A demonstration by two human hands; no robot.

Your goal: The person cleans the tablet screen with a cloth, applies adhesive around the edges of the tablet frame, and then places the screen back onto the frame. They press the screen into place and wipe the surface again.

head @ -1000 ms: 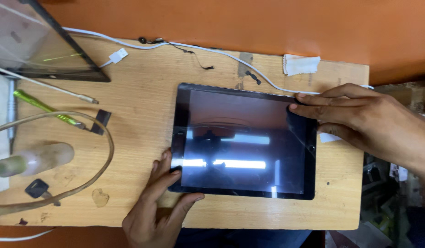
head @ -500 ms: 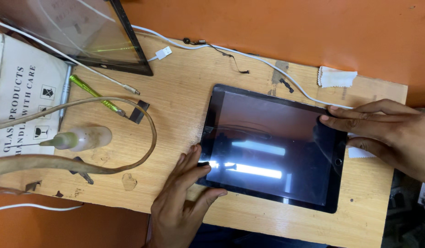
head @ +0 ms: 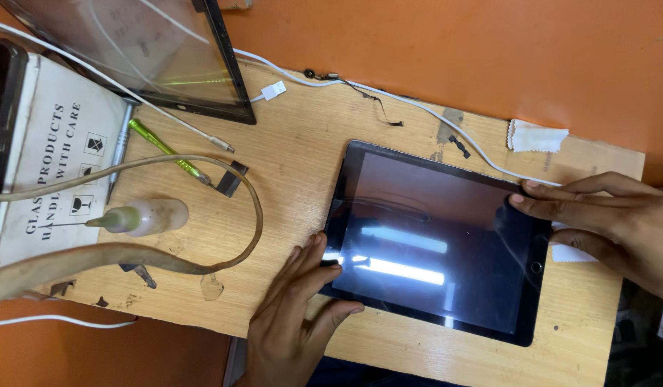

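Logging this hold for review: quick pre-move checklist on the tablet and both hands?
1. Black flat tablet lies flat on the light wooden board: ok.
2. Left hand fingertips on the tablet's left edge: ok.
3. Right hand fingers on its right edge: ok.
4. White cable clear of the screen: ok, runs behind the top edge.
5. Small clear squeeze bottle away from the tablet: ok, lies on its side to the left.
6. Screen free of cracks: cannot tell, glare.
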